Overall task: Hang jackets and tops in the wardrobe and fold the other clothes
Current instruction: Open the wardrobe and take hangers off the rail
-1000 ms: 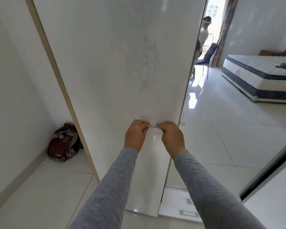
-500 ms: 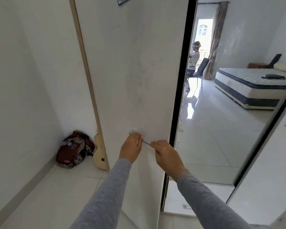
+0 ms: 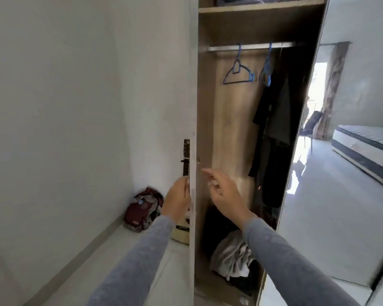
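Head view: left fingers point(image 3: 184, 184) curl on the outer side of the door point(image 3: 193, 96), right at its edge, grasping it; handle not made out. Left hand point(image 3: 176, 203) sits at 6 o'clock against the door. Right fingers point(image 3: 210, 176) are spread and loose, holding nothing, blurred. Right hand point(image 3: 227, 196) hangs in the air at 5 o'clock, just off the door's inner side, in front of the open wardrobe point(image 3: 228, 133). Grey sleeves point(image 3: 131, 261) run down to the bottom edge at 6 and 5 o'clock.

Door is seen edge-on, upright, splitting the frame from 12 to 6. Inside the wardrobe, a rail point(image 3: 250, 47) at 1 o'clock carries two blue hangers point(image 3: 237, 62); the left one is bare, the right one meets the dark clothes point(image 3: 272, 138) hanging at 3 o'clock, cannot tell if it carries them. A pile point(image 3: 230, 257) of pale and dark clothes lies on the wardrobe floor at 5 o'clock, beside the right forearm. Shelf point(image 3: 261, 8) above the rail at 12 to 1 o'clock, dark stuff on it, unclear.

Guitar point(image 3: 186, 155) stands just behind the door, near the left hand. Backpack point(image 3: 142, 210) on the floor at 7 o'clock, by the wall. Bed point(image 3: 367, 149) far out at 3 o'clock.
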A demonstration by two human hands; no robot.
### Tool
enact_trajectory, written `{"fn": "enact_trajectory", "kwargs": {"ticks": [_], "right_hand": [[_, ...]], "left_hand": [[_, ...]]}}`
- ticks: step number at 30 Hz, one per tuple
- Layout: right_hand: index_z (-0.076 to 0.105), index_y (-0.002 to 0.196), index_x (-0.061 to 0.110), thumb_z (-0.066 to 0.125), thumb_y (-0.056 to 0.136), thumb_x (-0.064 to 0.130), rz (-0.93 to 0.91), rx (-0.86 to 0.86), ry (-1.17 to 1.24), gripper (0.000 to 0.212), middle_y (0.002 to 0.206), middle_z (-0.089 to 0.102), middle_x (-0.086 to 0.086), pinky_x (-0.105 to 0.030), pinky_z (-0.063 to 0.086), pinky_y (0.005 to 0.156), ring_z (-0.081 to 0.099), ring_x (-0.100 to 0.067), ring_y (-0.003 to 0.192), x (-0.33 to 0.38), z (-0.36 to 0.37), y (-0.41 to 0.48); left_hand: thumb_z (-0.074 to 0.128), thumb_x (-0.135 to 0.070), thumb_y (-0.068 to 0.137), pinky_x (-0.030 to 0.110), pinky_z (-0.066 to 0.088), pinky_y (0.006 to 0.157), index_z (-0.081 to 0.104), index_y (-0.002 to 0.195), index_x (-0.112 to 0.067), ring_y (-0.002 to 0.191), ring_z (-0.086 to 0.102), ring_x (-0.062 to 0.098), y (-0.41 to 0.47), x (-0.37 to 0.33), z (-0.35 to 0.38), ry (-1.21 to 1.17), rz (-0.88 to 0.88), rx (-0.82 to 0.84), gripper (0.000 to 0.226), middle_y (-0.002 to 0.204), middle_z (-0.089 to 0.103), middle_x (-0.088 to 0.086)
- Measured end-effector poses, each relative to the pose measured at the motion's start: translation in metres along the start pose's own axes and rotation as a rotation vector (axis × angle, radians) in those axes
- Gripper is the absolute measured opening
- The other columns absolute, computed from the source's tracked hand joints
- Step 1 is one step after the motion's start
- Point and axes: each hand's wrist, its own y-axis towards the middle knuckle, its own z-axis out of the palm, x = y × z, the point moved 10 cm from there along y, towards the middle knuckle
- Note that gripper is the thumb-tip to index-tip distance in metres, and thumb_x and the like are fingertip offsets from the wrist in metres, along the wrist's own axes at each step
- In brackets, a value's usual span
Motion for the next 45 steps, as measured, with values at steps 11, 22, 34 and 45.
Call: {"fn": "enact_trajectory", "kwargs": {"ticks": [11, 22, 34, 45], "right_hand": [[0.044, 0.136, 0.023, 0.044, 0.087, -0.004, -0.204, 0.122, 0.191, 0.056, 0.129, 0.04, 0.011, -0.027, 0.037, 0.108, 0.041, -0.003, 0.12, 0.119, 0.105, 0.11], [0.011, 0.149, 0.032, 0.036, 0.098, 0.01, -0.323, -0.009, 0.076, 0.061, 0.156, -0.003, 0.012, -0.015, 0.009, 0.109, 0.0, -0.008, 0.144, 0.137, 0.12, 0.213], [-0.014, 0.143, 0.037, 0.026, 0.102, 0.033, -0.393, -0.017, 0.021, 0.057, 0.148, -0.029, 0.021, -0.021, -0.007, 0.115, -0.027, 0.004, 0.137, 0.107, 0.137, 0.228], [-0.009, 0.144, 0.04, 0.031, 0.101, 0.017, -0.423, 0.275, -0.189, 0.063, 0.146, -0.027, 0.026, -0.02, -0.003, 0.115, -0.023, 0.008, 0.136, 0.042, 0.142, 0.192]], "left_hand": [[0.035, -0.031, 0.101, 0.021, 0.049, 0.078, 0.054, 0.1, -0.021, 0.086, 0.06, 0.002, 0.054, -0.037, -0.184, -0.01, 0.105, -0.331, 0.021, 0.094, 0.063, -0.002], [0.042, -0.021, 0.1, 0.018, 0.008, 0.116, 0.018, 0.149, -0.007, 0.143, 0.016, 0.013, 0.14, -0.089, -0.267, 0.543, 0.316, -0.533, 0.056, 0.156, 0.019, 0.005], [0.025, -0.026, 0.098, 0.036, 0.01, 0.116, 0.031, 0.144, 0.001, 0.141, 0.027, 0.024, 0.171, -0.102, -0.22, 1.48, 0.499, -0.596, 0.054, 0.152, 0.03, 0.015], [0.035, -0.016, 0.094, 0.042, 0.009, 0.118, 0.026, 0.146, 0.001, 0.144, 0.017, 0.029, 0.178, -0.084, -0.176, 1.362, 0.465, -0.645, 0.055, 0.154, 0.021, 0.017]]}}
